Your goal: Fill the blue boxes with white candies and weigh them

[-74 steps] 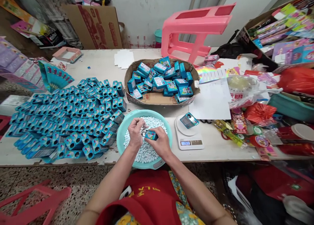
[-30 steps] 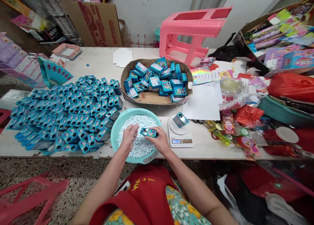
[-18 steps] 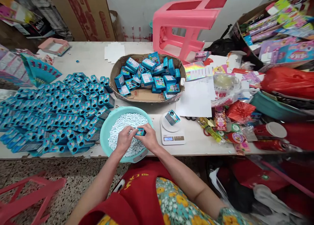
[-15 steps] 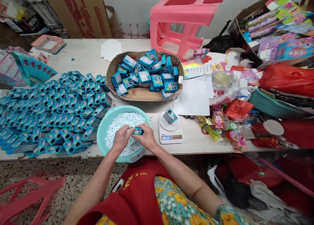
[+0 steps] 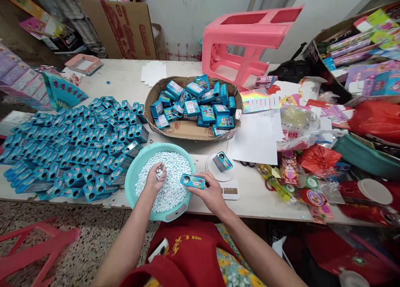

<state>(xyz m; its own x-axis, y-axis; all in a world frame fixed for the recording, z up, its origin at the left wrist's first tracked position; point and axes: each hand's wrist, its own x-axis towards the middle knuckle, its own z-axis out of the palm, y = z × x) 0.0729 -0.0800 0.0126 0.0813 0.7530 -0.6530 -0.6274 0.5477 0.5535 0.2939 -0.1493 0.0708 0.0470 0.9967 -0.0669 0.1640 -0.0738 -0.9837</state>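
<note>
My left hand (image 5: 155, 177) is cupped over a teal bowl (image 5: 135, 171) of small white candies (image 5: 171, 182) and holds a few of them. My right hand (image 5: 211, 190) grips a small blue box (image 5: 193, 181) at the bowl's right rim, in front of a white scale (image 5: 230, 186). Another blue box (image 5: 222, 161) lies on the scale's pan.
Several blue boxes (image 5: 71, 147) lie in rows on the white table (image 5: 125, 80) to the left. A cardboard tray (image 5: 184, 130) behind the bowl holds more. A pink stool (image 5: 246, 41) stands on the table at the back. Wrappers and bags (image 5: 315, 153) crowd the right side.
My hands were together at the box over the bowl. Now they are apart: the right hand has carried the box toward the scale, and the left hand holds candies over the bowl.
</note>
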